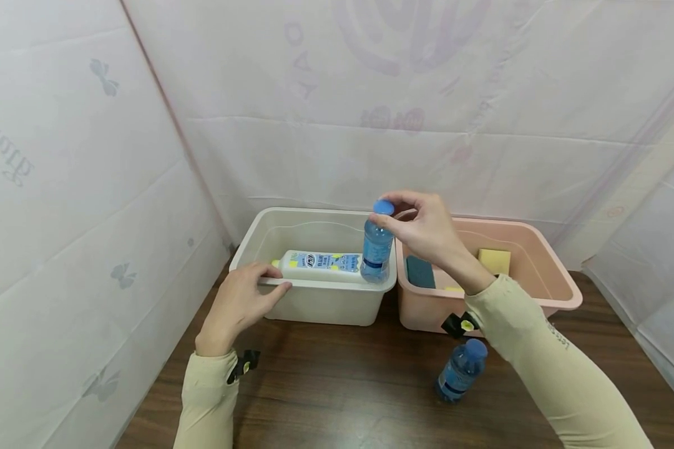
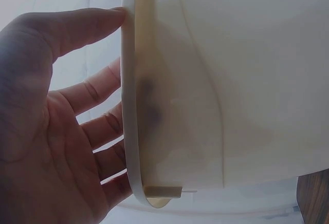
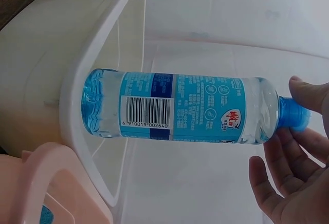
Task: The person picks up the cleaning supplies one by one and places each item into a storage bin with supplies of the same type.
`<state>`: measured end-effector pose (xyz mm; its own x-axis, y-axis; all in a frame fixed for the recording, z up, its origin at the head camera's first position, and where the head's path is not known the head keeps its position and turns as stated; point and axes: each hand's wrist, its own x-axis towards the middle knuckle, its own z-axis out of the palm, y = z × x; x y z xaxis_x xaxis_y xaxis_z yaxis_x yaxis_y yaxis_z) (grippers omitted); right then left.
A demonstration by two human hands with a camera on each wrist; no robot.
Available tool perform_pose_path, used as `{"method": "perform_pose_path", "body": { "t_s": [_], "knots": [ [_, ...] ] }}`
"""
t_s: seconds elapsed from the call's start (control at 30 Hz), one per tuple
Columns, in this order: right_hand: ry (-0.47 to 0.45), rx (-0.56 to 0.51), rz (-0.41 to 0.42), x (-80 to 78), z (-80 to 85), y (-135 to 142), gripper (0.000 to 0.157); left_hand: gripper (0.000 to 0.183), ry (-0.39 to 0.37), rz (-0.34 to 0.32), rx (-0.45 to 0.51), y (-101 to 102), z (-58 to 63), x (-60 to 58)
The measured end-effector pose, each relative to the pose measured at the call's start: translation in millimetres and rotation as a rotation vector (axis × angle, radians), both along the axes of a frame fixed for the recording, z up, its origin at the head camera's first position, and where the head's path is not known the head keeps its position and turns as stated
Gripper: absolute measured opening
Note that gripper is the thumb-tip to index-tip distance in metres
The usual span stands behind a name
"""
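Observation:
By its blue cap, my right hand [image 1: 427,227] pinches a clear blue bottle [image 1: 377,249] upright at the right end of a white plastic bin [image 1: 326,302]. The right wrist view shows the bottle's blue label with a barcode [image 3: 147,112], its base level with the bin's rim. My left hand [image 1: 244,302] holds the bin's near rim at the left, thumb outside and fingers over the inner side; in the left wrist view the thumb [image 2: 87,26] touches the rim. Inside that bin lies a white bottle [image 1: 320,265] with a blue and yellow label, on its side.
A pink bin [image 1: 545,249] stands against the white one on the right, holding a dark green pad [image 1: 420,272] and a yellow sponge [image 1: 494,260]. Another blue-capped bottle [image 1: 459,371] stands on the brown wooden table [image 1: 337,380] in front. White sheeting [image 1: 314,156] hangs behind and at both sides.

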<state>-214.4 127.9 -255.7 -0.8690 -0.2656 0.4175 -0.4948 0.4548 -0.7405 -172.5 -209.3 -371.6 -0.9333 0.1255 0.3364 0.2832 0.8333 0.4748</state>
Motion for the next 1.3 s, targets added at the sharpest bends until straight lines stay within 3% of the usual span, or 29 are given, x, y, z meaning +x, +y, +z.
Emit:
{"method": "perform_pose_path", "body": {
  "t_s": [0.63, 0.97, 1.3],
  "knots": [
    [-0.071, 0.066, -0.002, 1.0, -28.1, 1.1, 0.036, 0.028, -0.005, 0.008, -0.014, 0.9, 1.2, 0.9],
    [-0.052, 0.076, -0.005, 0.5, -46.1, -0.3, 0.031, 0.027, 0.002, 0.006, -0.008, 1.1, 0.1, 1.8],
    [-0.132, 0.066, -0.021, -2.2, -59.9, -0.3, 0.036, 0.027, -0.009, 0.006, -0.002, 1.8, -0.9, 1.8]
  ]
}}
